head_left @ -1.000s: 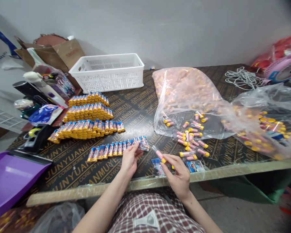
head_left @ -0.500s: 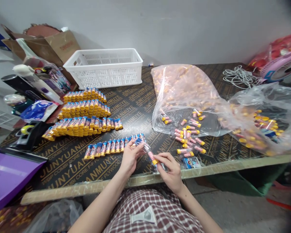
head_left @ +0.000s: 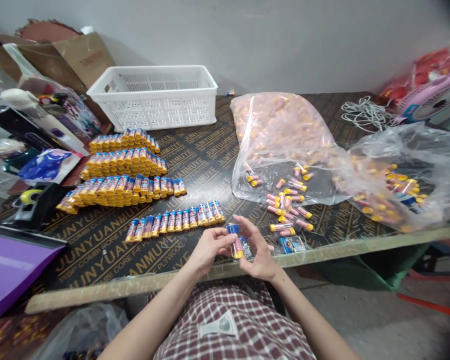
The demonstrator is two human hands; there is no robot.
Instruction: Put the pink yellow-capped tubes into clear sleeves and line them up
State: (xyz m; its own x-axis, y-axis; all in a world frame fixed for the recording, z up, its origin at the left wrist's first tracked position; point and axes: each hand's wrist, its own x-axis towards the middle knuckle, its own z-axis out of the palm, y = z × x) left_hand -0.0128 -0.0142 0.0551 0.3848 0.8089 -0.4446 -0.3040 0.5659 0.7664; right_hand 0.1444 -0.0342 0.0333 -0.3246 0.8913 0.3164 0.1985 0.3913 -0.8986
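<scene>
A small clear tube (head_left: 237,247) with pink contents, a blue top and a yellow bottom stands nearly upright above the table's front edge. My left hand (head_left: 210,250) pinches it from the left between thumb and fingers. Around its right side curves my right hand (head_left: 260,252), thumb and fingers apart, the thumb close to the yellow end; whether it touches the tube I cannot tell. Behind the tube, a printed packet (head_left: 246,246) shows partly between the hands. Just beyond them, a row of finished-looking blue-and-yellow tubes (head_left: 178,220) lies side by side.
Stacked tubes (head_left: 112,187) fill the left, before a white basket (head_left: 165,107). Loose pink tubes (head_left: 290,202) lie right, by a large clear bag (head_left: 281,120). A printed packet (head_left: 291,245) rests near the edge. A tape dispenser (head_left: 35,207) and purple dustpan (head_left: 18,265) stand left.
The blue piece in my left hand and the tube in my right have come together into one tube, now upright. My right fingers have spread apart. The view has shifted slightly.
</scene>
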